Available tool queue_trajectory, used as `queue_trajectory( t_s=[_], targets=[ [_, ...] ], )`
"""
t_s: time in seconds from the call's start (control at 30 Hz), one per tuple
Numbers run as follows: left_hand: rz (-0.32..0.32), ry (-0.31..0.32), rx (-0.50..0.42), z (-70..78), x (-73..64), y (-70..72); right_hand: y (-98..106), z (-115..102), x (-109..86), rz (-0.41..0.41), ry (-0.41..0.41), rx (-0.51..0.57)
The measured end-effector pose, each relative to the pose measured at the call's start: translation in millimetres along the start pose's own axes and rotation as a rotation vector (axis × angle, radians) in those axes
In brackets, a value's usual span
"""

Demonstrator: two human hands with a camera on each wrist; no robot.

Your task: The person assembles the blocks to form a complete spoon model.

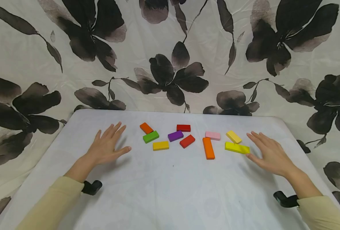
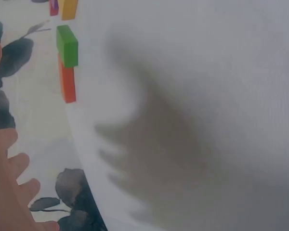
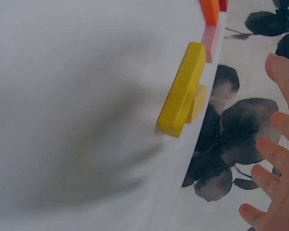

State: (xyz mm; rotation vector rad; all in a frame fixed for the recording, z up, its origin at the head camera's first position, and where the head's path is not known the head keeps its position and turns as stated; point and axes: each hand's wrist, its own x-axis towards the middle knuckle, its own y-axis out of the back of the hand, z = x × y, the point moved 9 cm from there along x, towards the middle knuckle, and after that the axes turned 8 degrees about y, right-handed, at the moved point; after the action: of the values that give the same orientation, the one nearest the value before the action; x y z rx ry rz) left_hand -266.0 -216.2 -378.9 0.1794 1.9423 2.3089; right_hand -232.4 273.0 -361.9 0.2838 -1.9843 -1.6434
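Observation:
Above the left side of the table, my left hand (image 1: pixel 106 147) is held with its fingers spread and nothing in it. Nearest to it lie a green block (image 1: pixel 151 136) and a small orange block (image 1: pixel 146 128), touching or nearly so. My right hand (image 1: pixel 271 155) hovers on the other side, fingers extended and holding nothing. Its thumb overlaps the end of a long yellow block (image 1: pixel 237 148) in the head view; in the right wrist view that block (image 3: pixel 183 91) stands apart from the hand (image 3: pixel 279 159). A pale yellow block (image 1: pixel 234 136) lies just behind it.
Between the hands lie a golden-yellow block (image 1: pixel 160 146), a purple block (image 1: pixel 175 136), two red blocks (image 1: pixel 187 141), a pink block (image 1: pixel 212 135) and a long orange block (image 1: pixel 208 148). The white table (image 1: pixel 170 191) ends at a flower-patterned cloth (image 1: pixel 124 57) behind.

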Motion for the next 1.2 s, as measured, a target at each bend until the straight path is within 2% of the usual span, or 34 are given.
queue_trajectory(
  t_s=[0.2, 0.47, 0.7, 1.2],
  targets=[
    [0.017, -0.012, -0.075, 5.7, 1.0, -4.4, -4.1, -7.7, 6.3, -0.003, -0.006, 0.048],
    [0.089, -0.074, -0.139, 16.8, 2.4, -3.0, -12.5, -16.9, 14.6, -0.042, -0.015, 0.106],
    [0.072, -0.074, -0.169, 23.7, 3.4, -7.0, -22.4, -25.1, 24.9, -0.074, -0.007, 0.163],
    [0.049, -0.103, -0.230, 47.1, 10.7, -15.6, -35.7, -40.6, 37.9, -0.058, 0.077, 0.197]
  ],
)
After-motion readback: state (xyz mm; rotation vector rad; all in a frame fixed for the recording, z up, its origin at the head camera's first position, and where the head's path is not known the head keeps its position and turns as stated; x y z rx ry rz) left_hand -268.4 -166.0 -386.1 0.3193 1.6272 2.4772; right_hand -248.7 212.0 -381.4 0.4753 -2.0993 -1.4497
